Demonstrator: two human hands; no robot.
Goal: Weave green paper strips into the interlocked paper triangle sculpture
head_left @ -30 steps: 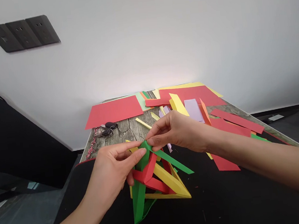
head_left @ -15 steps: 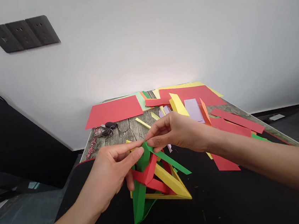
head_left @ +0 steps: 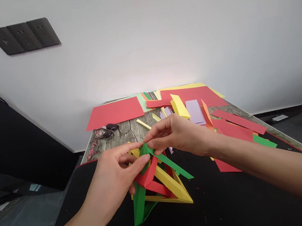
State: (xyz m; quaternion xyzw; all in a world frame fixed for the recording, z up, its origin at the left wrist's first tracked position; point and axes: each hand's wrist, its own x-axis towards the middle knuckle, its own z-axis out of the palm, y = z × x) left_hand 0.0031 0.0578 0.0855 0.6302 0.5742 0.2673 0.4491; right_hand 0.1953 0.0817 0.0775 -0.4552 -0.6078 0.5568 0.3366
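A folded paper structure of interlocked green, red and yellow strips (head_left: 171, 182) stands on the black mat (head_left: 204, 208). My left hand (head_left: 119, 168) holds its green part from the left, index finger at the top and thumb lower on the near side. My right hand (head_left: 171, 134) pinches the green peak (head_left: 146, 149) from the right. From there a loose green strip end (head_left: 176, 166) slopes down to the right. The fingers partly hide the folds at the peak.
Behind lie a red sheet (head_left: 115, 112), keys (head_left: 109, 130), a folded yellow piece (head_left: 180, 106) and a lilac piece (head_left: 194, 112). Red strips (head_left: 238, 120) and a green piece (head_left: 264, 141) lie at the right. A socket panel (head_left: 25, 36) is on the wall.
My left thumb has slid lower and a little right, uncovering more of the green peak. Both hands still hold the structure, which has shifted slightly.
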